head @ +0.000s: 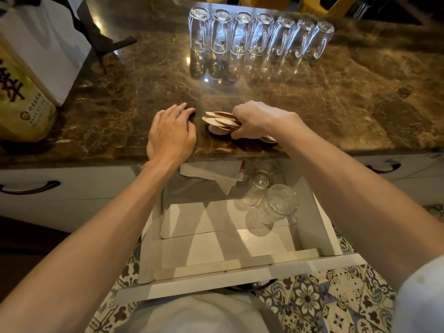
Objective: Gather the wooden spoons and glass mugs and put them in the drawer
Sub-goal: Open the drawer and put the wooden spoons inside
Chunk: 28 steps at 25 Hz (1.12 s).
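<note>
From the head view, the right hand (pixel 254 120) clutches a fanned bundle of wooden spoons (pixel 221 122) on the table (pixel 336 104); the left hand (pixel 171 133) rests flat, released. Light, stiff spoons bunch easily mid-handle. The upturned glass mugs (pixel 260 34), fragile and slick, want handles; two lie in the open drawer (pixel 240 275).

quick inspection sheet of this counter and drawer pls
surface: glossy brown marble counter
job's things: seven glass mugs upside down in a back row; two more glasses in the open drawer; wooden spoons bunched near the front edge
clutter: yellow bag, white bag at left; folded paper in drawer
hands: left hand flat on counter; right hand grips the wooden spoons
cables: nothing seen
surroundings: patterned floor tiles; closed drawers either side
</note>
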### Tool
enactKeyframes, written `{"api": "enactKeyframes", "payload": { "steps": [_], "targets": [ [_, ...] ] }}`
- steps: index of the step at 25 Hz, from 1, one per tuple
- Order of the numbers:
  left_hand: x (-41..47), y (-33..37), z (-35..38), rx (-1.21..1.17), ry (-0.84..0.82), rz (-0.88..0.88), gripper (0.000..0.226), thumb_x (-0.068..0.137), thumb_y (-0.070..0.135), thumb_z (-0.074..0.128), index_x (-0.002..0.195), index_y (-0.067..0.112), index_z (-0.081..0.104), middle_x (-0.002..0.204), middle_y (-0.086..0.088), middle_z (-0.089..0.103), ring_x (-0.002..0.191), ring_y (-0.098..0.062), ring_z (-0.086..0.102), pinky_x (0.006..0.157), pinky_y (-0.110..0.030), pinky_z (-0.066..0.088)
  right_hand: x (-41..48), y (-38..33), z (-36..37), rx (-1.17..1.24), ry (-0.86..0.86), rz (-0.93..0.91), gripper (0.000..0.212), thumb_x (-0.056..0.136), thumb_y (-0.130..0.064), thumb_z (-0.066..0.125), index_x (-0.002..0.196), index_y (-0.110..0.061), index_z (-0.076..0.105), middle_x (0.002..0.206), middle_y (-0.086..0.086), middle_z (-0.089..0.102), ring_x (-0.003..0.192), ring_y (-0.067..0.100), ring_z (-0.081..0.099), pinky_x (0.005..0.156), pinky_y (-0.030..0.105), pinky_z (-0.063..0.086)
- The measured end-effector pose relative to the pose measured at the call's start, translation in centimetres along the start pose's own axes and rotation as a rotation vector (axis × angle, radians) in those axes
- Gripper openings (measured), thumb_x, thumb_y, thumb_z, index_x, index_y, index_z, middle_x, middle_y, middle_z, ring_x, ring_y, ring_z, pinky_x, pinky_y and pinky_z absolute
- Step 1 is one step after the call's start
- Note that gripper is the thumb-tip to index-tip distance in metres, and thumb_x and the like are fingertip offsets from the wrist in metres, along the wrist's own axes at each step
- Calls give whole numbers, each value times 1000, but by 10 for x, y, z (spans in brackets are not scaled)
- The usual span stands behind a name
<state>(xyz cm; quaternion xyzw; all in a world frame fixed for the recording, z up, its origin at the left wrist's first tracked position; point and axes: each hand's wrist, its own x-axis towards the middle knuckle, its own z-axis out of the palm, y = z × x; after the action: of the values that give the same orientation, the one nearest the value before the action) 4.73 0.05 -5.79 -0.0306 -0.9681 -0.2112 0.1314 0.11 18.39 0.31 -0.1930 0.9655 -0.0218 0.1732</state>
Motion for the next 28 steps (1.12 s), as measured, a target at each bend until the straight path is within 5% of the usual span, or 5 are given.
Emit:
{"api": "enactKeyframes", "payload": {
  "steps": [7,16,22,28],
  "targets": [
    [1,-2,2,-1,12,7,41,95,22,38,134,16,50,144,-3,46,135,-16,34,116,-33,15,-6,-8,22,-159,170,-32,45,89,-33,56,121,-1,50,116,16,56,101,30,55,82,39,46],
    [2,-3,4,34,-4,13,42,96,24,36,136,17,46,145,-2,43,136,-16,32,116,-32,13,-29,-12,10,-142,329,-152,34,90,-30,55,113,-7,45,105,9,60,92,24,52,71,34,41],
    [3,-2,0,65,-57,31,43,95,22,40,137,13,44,147,-6,40,139,-19,29,116,-33,13,-75,-51,9,77,120,-274,21,90,-28,54,101,-16,39,80,-9,43,71,12,43,57,22,32],
    [1,1,0,44,-12,6,42,96,21,37,136,15,47,146,-4,43,137,-17,32,115,-33,13,-104,-70,60,195,-257,-268,28,92,-30,52,110,-12,41,98,4,54,84,20,50,69,31,39]
  ]
}}
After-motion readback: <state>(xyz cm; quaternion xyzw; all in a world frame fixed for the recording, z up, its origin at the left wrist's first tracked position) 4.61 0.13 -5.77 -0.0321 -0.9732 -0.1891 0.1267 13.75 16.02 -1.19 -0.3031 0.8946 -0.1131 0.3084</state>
